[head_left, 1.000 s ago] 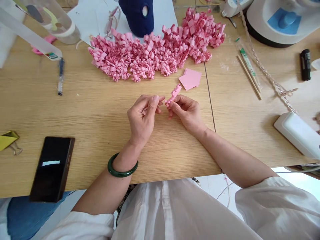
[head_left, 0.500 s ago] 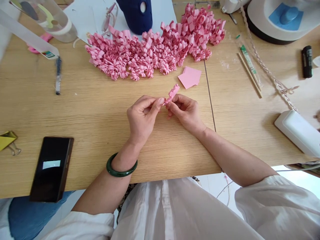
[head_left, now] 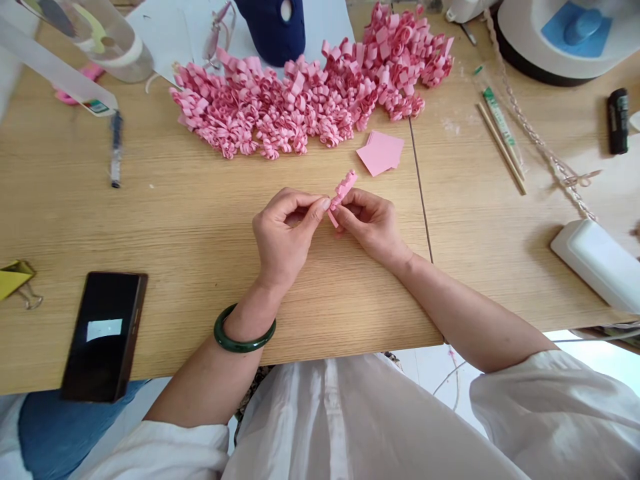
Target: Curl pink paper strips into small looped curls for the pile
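Note:
Between my two hands is a pink paper strip [head_left: 344, 189] with a row of small curled loops along it, its upper end leaning away to the right. My left hand [head_left: 290, 223] is closed, thumb and forefinger pinching the strip's left edge. My right hand [head_left: 371, 223] also pinches it, near its lower end, where narrow cut ends hang down. Just beyond lie several pink paper pieces [head_left: 381, 153] in a stack. Farther back is a large heap of curled pink paper flowers [head_left: 300, 100].
A dark blue cup [head_left: 274, 30] stands behind the heap. At left are a pen [head_left: 116, 150], a phone [head_left: 105, 337] and a binder clip [head_left: 20, 277]. Wooden sticks [head_left: 503, 150], a braided cord [head_left: 535, 137], a black marker [head_left: 619, 121] and a white box [head_left: 597, 263] lie at right.
The strip has shifted slightly between my fingers, and a narrow cut end now shows hanging below my left fingertips. Both hands stay almost in place.

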`<state>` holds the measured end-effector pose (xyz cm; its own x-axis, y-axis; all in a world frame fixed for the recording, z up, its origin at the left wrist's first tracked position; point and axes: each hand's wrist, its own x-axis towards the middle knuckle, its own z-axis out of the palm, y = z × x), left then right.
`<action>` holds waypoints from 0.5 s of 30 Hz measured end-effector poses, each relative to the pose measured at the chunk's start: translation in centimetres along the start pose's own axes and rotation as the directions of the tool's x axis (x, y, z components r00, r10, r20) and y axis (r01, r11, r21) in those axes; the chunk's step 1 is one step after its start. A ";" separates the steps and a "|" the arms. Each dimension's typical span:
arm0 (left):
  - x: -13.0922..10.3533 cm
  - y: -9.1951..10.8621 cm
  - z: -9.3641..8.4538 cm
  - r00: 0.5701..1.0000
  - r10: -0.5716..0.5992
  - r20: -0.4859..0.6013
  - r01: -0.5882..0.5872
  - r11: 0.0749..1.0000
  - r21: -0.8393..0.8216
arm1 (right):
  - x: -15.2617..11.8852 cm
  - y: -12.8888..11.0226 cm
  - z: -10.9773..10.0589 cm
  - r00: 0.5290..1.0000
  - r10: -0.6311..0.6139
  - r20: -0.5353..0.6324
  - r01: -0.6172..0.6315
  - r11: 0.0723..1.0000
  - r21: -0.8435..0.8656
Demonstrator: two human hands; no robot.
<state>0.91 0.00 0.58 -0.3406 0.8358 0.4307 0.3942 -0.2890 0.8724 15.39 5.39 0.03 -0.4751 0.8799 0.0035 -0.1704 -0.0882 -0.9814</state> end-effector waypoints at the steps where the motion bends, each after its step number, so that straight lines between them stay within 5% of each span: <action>1: 0.0 0.0 0.0 1.000 0.018 0.002 -0.018 0.999 0.029 | 0.0 0.0 0.0 1.000 -0.004 0.001 0.004 1.000 -0.003; 15: -0.1 -0.5 0.0 0.970 0.245 -0.007 -0.235 0.936 0.261 | 0.0 0.2 -0.3 0.999 -0.039 0.006 0.039 0.998 -0.051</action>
<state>0.75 0.04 0.07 -0.2393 0.7365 0.6327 0.6720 -0.3447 0.6554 15.64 5.50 -0.20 -0.4729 0.8801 0.0430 -0.1448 -0.0295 -0.9890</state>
